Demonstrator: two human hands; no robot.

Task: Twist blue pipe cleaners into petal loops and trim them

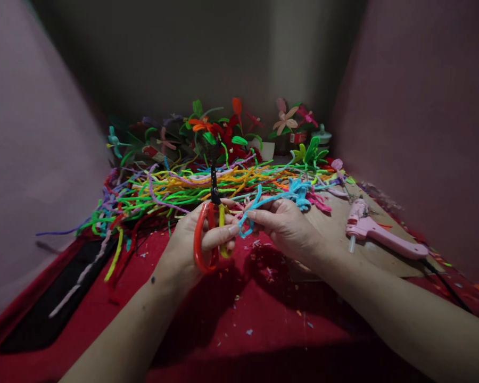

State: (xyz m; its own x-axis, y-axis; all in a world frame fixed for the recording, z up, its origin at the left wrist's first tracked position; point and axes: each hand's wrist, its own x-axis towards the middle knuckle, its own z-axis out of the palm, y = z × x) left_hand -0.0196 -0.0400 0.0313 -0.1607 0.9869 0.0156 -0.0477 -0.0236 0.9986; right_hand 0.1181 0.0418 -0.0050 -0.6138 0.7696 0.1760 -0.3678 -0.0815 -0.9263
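Note:
My left hand (195, 234) is closed around scissors (206, 239) with red and yellow handles, the dark blades pointing up and away from me. Its thumb tip reaches a looped blue pipe cleaner (246, 226). My right hand (285, 226) pinches that pipe cleaner between thumb and fingers, close to the loop. One blue strand stands up from the pinch, and another runs right toward a fuzzy blue bunch (299, 194) behind the hand. Whether the strand and bunch are joined is hard to tell.
Behind my hands lies a wide heap of coloured pipe cleaners (191, 183), with pipe-cleaner flowers (285, 121) at the back. A pink glue gun (377, 231) rests on cardboard (323, 234) at right. A black flat piece (43, 314) lies left on the red cloth (263, 319).

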